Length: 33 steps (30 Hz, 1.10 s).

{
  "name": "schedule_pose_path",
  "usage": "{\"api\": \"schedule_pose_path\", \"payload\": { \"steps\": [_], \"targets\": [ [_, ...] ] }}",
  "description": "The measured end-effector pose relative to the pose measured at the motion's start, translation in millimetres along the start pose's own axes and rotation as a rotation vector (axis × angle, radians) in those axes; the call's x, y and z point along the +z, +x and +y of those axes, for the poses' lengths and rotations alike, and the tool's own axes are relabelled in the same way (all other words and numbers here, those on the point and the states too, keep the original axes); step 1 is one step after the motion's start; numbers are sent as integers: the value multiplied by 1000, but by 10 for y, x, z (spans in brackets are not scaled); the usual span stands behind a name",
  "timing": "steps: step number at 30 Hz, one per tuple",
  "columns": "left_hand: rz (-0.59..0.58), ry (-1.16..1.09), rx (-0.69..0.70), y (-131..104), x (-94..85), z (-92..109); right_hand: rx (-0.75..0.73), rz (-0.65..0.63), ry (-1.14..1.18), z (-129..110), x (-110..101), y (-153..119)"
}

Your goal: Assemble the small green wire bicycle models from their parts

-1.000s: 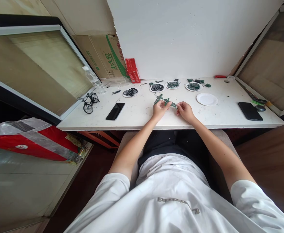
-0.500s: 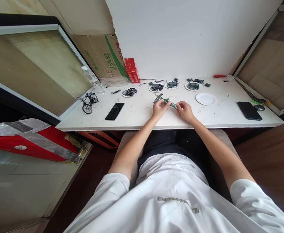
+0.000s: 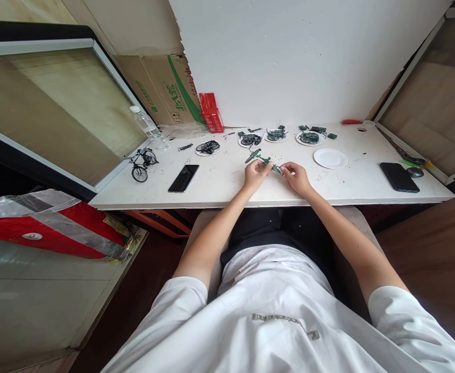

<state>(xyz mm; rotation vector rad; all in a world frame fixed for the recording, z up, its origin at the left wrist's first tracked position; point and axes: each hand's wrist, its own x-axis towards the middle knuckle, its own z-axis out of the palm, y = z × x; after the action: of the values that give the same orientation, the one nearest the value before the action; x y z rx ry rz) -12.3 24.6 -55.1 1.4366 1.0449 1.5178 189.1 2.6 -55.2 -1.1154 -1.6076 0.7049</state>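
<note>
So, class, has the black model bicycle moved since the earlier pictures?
No. Judged against the smartphone to its right, the black model bicycle stands in the same spot.

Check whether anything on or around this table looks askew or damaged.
The white board behind the table looks damaged: its left edge is ragged and chipped. Small dark bits litter the tabletop, and a green piece lies off its plate, perhaps deliberately.
</note>
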Motion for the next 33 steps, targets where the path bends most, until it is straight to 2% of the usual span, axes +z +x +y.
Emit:
{"api": "schedule_pose_path", "payload": {
  "steps": [13, 19, 33],
  "targets": [
    [13, -72, -13, 35, -6, -71, -30, -10, -27, 183, 15, 49],
    [29, -54, 16, 61, -12, -138, -93, 33, -109, 168, 9, 44],
    [19, -42, 24, 53, -13, -116, -37, 61, -102, 115, 14, 46]
  ]
}}
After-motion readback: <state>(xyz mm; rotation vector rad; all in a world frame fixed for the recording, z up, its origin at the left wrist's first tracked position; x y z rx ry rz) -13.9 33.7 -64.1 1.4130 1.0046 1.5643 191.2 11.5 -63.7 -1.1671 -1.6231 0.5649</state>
